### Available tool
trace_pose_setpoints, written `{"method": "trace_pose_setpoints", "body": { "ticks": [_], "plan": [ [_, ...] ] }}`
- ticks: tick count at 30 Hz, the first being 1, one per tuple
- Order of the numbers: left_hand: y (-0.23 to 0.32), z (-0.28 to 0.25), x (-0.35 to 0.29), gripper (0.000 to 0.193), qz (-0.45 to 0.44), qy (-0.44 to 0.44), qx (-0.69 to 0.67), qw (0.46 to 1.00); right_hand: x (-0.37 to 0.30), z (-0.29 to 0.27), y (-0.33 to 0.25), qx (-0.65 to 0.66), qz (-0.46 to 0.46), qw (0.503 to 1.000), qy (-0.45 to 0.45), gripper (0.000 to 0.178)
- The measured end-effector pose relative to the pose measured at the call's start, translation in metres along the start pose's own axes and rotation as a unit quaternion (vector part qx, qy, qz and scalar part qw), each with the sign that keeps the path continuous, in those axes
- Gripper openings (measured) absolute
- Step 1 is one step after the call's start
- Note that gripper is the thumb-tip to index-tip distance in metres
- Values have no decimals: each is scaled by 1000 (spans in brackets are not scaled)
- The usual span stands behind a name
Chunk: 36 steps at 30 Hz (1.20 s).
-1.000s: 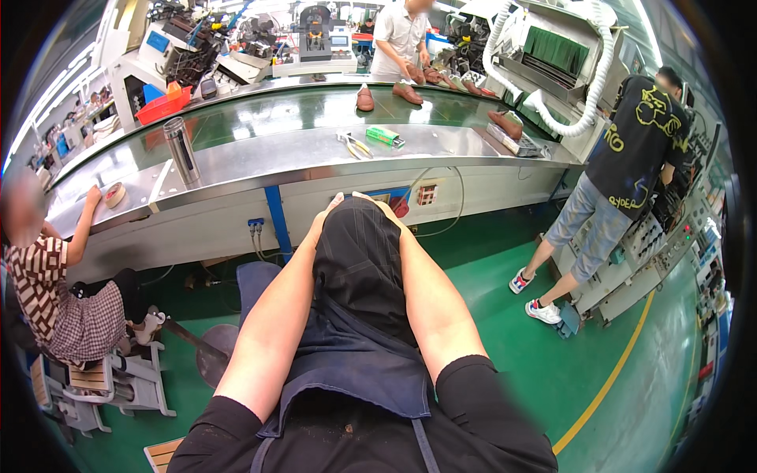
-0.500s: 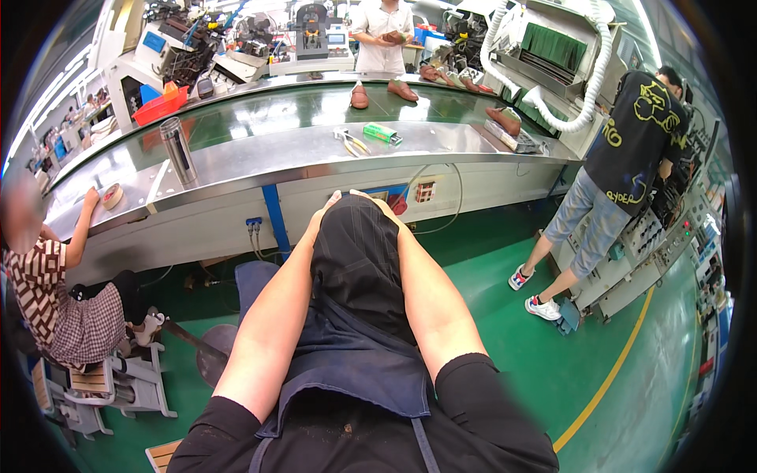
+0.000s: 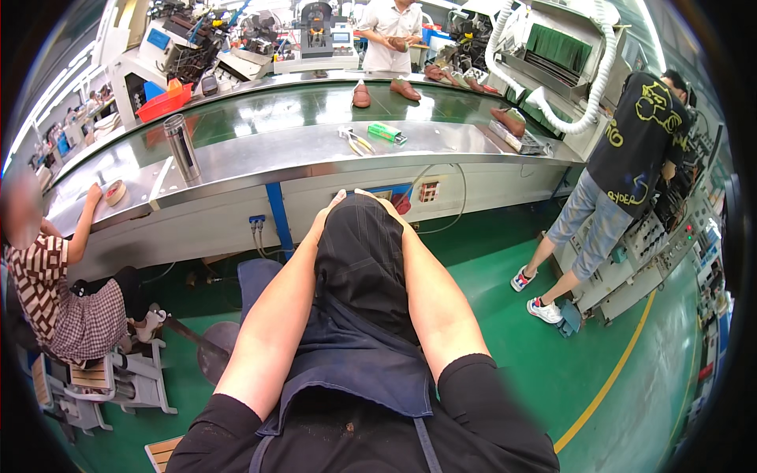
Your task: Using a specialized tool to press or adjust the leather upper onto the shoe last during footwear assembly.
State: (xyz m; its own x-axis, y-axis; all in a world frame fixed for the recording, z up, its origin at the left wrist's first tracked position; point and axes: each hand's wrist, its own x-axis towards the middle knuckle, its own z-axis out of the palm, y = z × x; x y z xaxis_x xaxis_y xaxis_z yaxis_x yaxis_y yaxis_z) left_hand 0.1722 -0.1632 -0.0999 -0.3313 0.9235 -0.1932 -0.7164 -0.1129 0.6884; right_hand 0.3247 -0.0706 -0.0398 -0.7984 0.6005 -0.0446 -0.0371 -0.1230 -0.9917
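Observation:
Both my arms reach forward along my raised leg in black trousers (image 3: 359, 252). My left hand (image 3: 333, 203) rests against the left side of the knee, and my right hand (image 3: 383, 203) against its right side. The knee hides most of both hands, so how the fingers are held does not show. Beyond them, on the bench's metal edge (image 3: 276, 161), lie pliers (image 3: 358, 143) with pale yellow handles and a green box (image 3: 386, 132). A steel tumbler (image 3: 182, 150) stands farther left. Neither hand touches these.
Brown shoes (image 3: 361, 94) stand on the green belt (image 3: 292, 101), with more at its right end. One person (image 3: 59, 292) sits at left by a tape roll (image 3: 115, 192). Another (image 3: 631, 150) stands at right by a machine; a third (image 3: 388, 31), across the bench, holds a shoe.
My view has shifted slightly, so the bench things appear a little farther right. The person across the bench has moved the shoe in their hands. My hands stay at the knee.

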Motion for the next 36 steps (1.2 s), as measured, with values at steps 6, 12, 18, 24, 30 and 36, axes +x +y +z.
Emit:
{"method": "trace_pose_setpoints", "body": {
  "ticks": [6, 12, 18, 24, 30, 36],
  "plan": [
    [1, 5, 0, 49, 3, 15, 3, 1000, 3, -4, 5, 5, -38, 999, -9, 46],
    [2, -4, 4, 49, 8, 0, -3, 1000, 9, -6, 11, -16, -47, 998, -25, 45],
    [-2, 3, 6, 50, -7, -13, 0, 1000, 15, -24, 24, -104, -130, 985, -46, 41],
    [-3, -22, 23, 52, -11, -33, -21, 999, 12, -9, 15, -73, -89, 992, -52, 40],
    [-3, -22, 22, 60, 14, -1, 45, 999, 28, -14, 28, 28, 16, 999, -43, 41],
    [-4, -12, 17, 59, -4, -14, 21, 1000, 37, -28, 43, -10, -55, 996, -66, 45]
  ]
}}
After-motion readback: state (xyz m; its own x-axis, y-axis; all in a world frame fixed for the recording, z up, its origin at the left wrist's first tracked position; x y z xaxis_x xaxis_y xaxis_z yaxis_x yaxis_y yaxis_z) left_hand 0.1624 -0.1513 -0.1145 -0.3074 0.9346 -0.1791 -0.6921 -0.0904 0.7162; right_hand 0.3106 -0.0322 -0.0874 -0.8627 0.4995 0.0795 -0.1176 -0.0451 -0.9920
